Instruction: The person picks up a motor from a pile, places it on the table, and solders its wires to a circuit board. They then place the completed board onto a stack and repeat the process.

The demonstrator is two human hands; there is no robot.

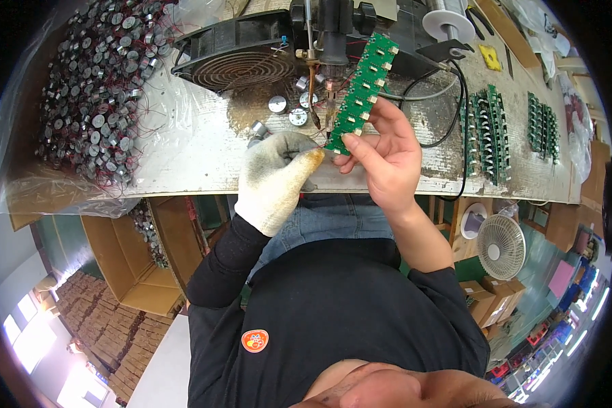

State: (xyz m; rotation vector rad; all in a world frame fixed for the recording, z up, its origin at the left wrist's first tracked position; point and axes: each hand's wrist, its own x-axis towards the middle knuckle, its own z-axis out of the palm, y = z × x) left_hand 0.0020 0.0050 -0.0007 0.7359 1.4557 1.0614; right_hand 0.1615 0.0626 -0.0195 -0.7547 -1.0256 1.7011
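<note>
R hand point(389, 163) pinches green PCB point(364, 92), which slants up from btwn hands; gloved L hand point(272, 178), curled in, nr its lower end, can't tell if gripping.

I had the white-fabric-gloved left hand point(272, 183) curled, its thumb point(309, 162) pointing right, while the bare right hand point(386, 160) pinched, thumb opposite bent fingers point(396, 121), both forearms point(425, 238) angled inward.

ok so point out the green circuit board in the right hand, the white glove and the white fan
Green circuit board point(362, 92): head view, middle of its upward face
White glove point(268, 178): head view, over the back of the hand
White fan point(501, 247): head view, round grille
</note>
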